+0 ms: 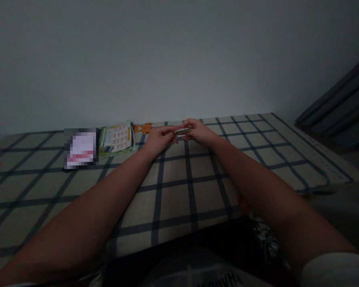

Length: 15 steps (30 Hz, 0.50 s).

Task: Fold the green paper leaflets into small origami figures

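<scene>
Near the far side of the checked cloth [173, 199], both my arms are stretched forward and my hands meet. Between them is a small, thin folded paper [183, 131], pale with a greenish tint, its layers seen edge-on. My left hand [159, 140] pinches its left end with thumb and fingers. From the right, my right hand [200, 132] closes on the other end, its fingers curled around the back. Fingers cover part of the paper, and the dim light hides its print.
Left of my hands lies a stack of green printed sheets [116, 137], with a calendar-like grid on top. Beside it is a dark-edged flat thing with a blurred pale face [81, 146]. A grey wall [179, 59] rises behind; dark folded fabric [341, 103] hangs at right.
</scene>
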Each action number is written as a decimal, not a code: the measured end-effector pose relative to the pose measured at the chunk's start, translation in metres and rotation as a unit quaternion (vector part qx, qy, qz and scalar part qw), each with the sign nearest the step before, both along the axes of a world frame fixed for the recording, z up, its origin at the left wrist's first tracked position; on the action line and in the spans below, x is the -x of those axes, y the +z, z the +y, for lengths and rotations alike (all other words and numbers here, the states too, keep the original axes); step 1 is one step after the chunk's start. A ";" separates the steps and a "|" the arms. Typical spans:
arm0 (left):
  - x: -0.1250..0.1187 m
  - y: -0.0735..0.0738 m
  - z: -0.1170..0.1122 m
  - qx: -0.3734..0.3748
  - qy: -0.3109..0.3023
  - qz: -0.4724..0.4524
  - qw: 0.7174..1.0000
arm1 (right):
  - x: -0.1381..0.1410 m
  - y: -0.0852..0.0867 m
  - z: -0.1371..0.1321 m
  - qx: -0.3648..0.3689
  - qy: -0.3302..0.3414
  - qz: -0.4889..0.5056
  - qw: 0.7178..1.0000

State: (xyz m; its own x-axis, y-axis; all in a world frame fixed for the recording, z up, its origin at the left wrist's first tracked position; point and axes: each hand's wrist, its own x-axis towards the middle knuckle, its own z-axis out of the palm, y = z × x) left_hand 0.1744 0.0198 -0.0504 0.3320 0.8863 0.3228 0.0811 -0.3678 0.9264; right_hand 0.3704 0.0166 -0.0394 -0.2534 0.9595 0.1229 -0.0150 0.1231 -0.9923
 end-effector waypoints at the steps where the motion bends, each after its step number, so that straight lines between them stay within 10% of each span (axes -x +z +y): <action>1: 0.000 -0.001 0.001 0.003 0.000 0.003 1.000 | 0.000 0.001 0.000 -0.002 -0.005 0.000 1.000; 15: -0.003 0.000 -0.001 0.039 -0.001 -0.015 0.999 | -0.001 0.001 0.000 -0.006 -0.010 0.033 0.999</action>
State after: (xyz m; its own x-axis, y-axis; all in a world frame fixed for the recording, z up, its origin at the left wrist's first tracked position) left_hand 0.1772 0.0191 -0.0499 0.3254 0.9085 0.2623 0.0520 -0.2942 0.9543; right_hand 0.3717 0.0169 -0.0380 -0.2250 0.9627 0.1504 -0.0787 0.1359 -0.9876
